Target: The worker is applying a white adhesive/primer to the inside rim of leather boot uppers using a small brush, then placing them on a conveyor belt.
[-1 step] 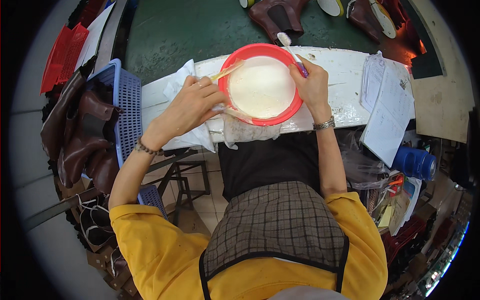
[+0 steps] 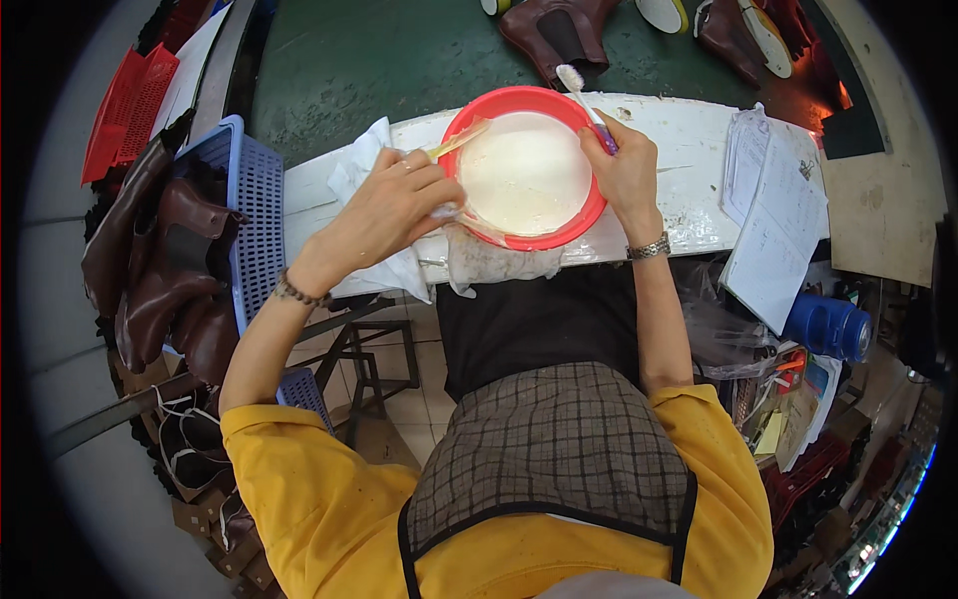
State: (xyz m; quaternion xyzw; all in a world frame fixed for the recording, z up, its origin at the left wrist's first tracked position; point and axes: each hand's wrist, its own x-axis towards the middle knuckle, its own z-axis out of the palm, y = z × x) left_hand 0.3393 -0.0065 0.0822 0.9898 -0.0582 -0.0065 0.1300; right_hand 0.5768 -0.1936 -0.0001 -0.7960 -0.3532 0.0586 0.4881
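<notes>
A red round bowl sits on the white bench edge in front of me, with a smooth creamy-white substance inside. My left hand is closed at the bowl's left rim, gripping a translucent yellowish film that stretches over that side. Part of the film is hidden by the fingers. In my right hand, at the bowl's right rim, is a toothbrush with a white and purple handle. Its bristles point up and away, beyond the rim. A stained cloth hangs below the bowl, over the bench's near edge.
White crumpled cloth lies left of the bowl. A blue basket with brown boots stands farther left. Another brown boot rests on the green surface beyond. Written papers and a blue jug are at right.
</notes>
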